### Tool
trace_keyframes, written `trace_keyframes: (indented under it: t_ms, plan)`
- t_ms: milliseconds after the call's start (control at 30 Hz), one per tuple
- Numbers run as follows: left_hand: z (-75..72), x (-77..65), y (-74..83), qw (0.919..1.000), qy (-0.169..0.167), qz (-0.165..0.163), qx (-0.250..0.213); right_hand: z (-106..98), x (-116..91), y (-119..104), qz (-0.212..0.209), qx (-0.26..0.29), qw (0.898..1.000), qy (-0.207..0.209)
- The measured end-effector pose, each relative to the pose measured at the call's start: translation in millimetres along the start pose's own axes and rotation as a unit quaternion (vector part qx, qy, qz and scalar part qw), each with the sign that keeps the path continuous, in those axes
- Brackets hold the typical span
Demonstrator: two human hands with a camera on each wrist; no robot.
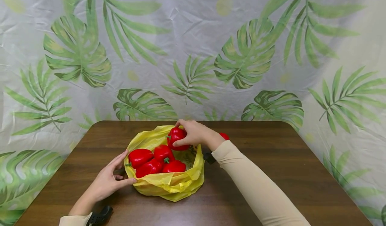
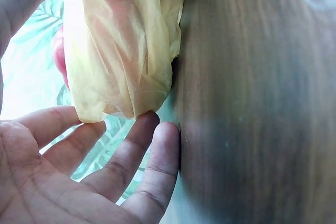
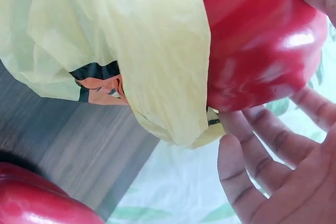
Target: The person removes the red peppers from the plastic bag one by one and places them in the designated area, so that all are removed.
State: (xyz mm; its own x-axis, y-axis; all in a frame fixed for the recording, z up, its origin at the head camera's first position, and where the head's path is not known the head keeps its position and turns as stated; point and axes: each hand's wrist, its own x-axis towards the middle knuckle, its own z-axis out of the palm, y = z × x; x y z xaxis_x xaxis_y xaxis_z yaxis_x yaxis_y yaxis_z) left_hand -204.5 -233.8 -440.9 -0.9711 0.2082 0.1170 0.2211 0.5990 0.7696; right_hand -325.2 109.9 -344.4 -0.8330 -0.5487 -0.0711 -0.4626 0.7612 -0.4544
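Note:
A yellow plastic bag [image 1: 181, 187] stands with its mouth spread wide, several red bell peppers [image 1: 149, 168] lying inside. My right hand [image 1: 194, 133] grips another red bell pepper [image 1: 176, 137] by its sides, over the bag's far right part; the right wrist view shows this pepper [image 3: 262, 40] between thumb and fingers, partly behind the bag's rim. My left hand [image 1: 110, 177] rests against the bag's left side, thumb and fingers spread. In the left wrist view, fingertips of that hand [image 2: 89, 166] touch the outside of the bag [image 2: 126, 45].
One more red bell pepper [image 1: 224, 136] lies on the brown wooden table [image 1: 271, 159], mostly hidden behind my right forearm; it also shows in the right wrist view. A leaf-patterned curtain [image 1: 193, 51] hangs behind the table's far edge.

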Motion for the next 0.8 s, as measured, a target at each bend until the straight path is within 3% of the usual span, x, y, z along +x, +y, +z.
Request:
trace_keyframes:
  t_ms: [367,800]
  plan:
    - [0.1,-0.7,0.1,1.0,-0.001,0.001,0.002,-6,-8,-5,0.016,0.015,0.999,0.045]
    - [0.5,-0.4,-2.0,1.0,0.002,0.003,0.003,-13,-16,-5,0.031,0.026,0.997,0.064]
